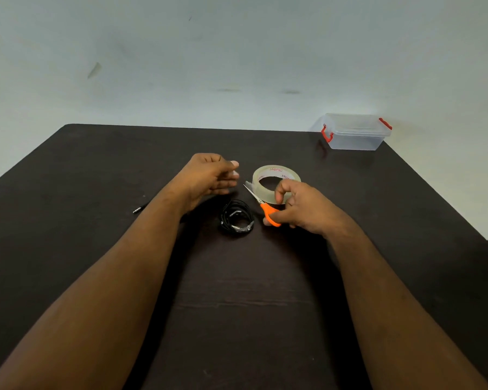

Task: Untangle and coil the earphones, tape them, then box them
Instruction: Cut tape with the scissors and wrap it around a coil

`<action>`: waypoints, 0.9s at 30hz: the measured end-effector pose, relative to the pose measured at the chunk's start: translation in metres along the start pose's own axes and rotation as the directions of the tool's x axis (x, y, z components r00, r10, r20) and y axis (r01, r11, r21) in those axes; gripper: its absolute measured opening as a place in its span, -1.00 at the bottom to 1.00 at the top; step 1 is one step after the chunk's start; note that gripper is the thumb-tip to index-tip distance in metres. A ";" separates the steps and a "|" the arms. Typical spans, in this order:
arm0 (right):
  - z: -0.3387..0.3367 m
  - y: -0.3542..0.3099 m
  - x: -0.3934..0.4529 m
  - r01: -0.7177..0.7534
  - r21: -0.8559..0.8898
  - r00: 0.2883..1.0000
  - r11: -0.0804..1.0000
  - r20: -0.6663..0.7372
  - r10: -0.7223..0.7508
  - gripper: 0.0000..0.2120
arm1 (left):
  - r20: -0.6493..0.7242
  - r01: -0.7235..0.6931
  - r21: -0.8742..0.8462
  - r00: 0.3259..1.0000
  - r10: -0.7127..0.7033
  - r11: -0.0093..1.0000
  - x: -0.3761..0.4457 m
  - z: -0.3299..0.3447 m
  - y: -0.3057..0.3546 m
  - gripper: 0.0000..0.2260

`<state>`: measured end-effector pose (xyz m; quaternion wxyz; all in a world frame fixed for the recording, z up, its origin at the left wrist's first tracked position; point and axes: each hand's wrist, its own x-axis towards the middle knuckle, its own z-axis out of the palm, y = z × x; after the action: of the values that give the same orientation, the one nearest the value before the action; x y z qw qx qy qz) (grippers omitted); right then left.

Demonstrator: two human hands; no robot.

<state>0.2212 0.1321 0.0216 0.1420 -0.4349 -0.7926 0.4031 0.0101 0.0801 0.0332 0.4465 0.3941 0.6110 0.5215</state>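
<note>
- Fingers (283, 192) of my right hand (304, 206) are curled round the orange handles of the scissors (261, 202), blades pointing at the tape roll (275, 180) just behind them.
- Left hand (209, 175) hovers over the middle of the table (96, 170), fingers loosely curled; something pale shows at the fingertips, perhaps a cut strip of tape, but I cannot tell for sure.
- Coiled black earphones (236, 218) lie on the table between my hands, just beside the scissors; one plug end (138, 209) trails out toward the left edge.
- Clear box (354, 132) with red latches sits at the far right corner, lid on.
- Risk, as I judge it: the coil could spring loose before tape goes round it, or the strip could stick to itself.
</note>
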 end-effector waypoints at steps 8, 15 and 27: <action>-0.006 -0.003 0.001 -0.007 -0.162 1.000 0.987 -0.005 0.007 -0.86 | -0.165 -0.233 0.137 0.953 0.254 0.963 -0.021 -0.008 0.016 -0.70; -0.018 -0.003 -0.007 -0.049 -0.121 0.992 0.991 0.112 0.063 -0.94 | -0.049 -0.281 0.149 0.955 0.291 0.948 -0.072 -0.035 -0.011 -0.78; 0.058 -0.072 -0.027 0.159 0.641 0.938 0.751 0.139 -0.317 -0.70 | 0.152 -0.467 0.307 0.884 0.441 0.829 -0.092 -0.056 -0.026 -0.81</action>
<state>0.1624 0.0594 0.0429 0.2308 -0.2068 -0.6758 0.6688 -0.0176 -0.0265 0.0227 0.2587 0.6173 0.5623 0.4857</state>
